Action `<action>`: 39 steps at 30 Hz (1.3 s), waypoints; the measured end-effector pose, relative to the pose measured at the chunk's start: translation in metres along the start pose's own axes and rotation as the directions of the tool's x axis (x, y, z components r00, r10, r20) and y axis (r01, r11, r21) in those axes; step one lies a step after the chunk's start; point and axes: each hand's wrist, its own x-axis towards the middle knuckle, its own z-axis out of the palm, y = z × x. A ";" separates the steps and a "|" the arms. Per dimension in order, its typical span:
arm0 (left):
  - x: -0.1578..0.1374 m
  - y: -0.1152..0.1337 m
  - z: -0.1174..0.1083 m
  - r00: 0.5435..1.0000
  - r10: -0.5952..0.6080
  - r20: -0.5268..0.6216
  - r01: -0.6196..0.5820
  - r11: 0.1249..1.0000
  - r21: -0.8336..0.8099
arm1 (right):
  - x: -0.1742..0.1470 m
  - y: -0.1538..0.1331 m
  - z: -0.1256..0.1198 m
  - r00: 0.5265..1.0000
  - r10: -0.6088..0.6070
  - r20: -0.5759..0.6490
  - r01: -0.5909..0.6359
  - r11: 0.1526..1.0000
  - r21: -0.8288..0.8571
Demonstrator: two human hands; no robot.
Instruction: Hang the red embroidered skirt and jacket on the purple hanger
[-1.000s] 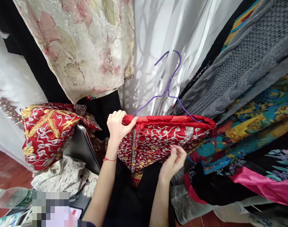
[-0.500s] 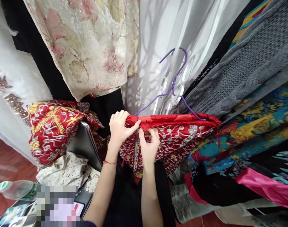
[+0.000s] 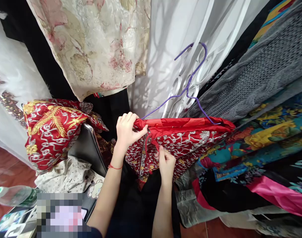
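A red embroidered skirt with silver scrollwork hangs from a purple wire hanger, whose lower ends disappear into the plain red waistband. My left hand is closed on the waistband's left end, thumb in front, with the rest of its fingers behind the cloth. Lower and to the right, my right hand pinches a red drawstring that comes from the waistband. A loose cord end dangles left of that hand over the embroidery.
Left, a matching red embroidered cloth lies over a dark chair back. A dotted white cloth and a plastic bottle are below. A floral garment hangs above; a grey knit and patterned clothes crowd the right.
My right hand has moved down and right from the waistband, drawing the red drawstring out with it. My left hand keeps its hold. The hanger appears slightly further right and higher in view.
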 end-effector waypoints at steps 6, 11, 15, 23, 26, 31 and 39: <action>-0.002 0.000 0.002 1.000 0.012 -0.019 -0.013 1.000 -0.005 | 0.009 0.038 -0.038 0.937 0.136 -0.323 -0.215 0.951 -0.221; -0.002 0.000 -0.005 0.999 0.015 0.029 -0.014 0.999 -0.030 | 0.012 -0.014 -0.016 0.970 -0.001 -0.242 -0.011 0.999 -0.046; -0.003 0.000 -0.013 0.996 0.044 0.078 -0.040 0.998 -0.051 | 0.023 -0.068 0.017 0.994 -0.012 0.105 -0.026 0.937 0.349; -0.001 -0.008 -0.029 0.960 0.108 0.259 -0.079 0.989 -0.123 | 0.029 -0.081 0.018 0.882 0.071 0.466 -0.338 0.785 0.519; -0.001 -0.013 -0.032 0.942 0.149 0.301 -0.101 0.980 -0.170 | 0.019 -0.077 0.009 0.947 0.056 0.318 -0.221 0.831 0.511; -0.001 -0.020 -0.030 0.934 0.176 0.310 -0.117 0.973 -0.201 | 0.024 -0.074 -0.030 0.947 0.042 -0.319 0.164 0.789 0.593; -0.003 -0.011 -0.023 0.971 0.107 0.213 -0.074 0.985 -0.156 | 0.026 -0.067 -0.030 0.992 0.113 0.057 -0.125 0.951 0.284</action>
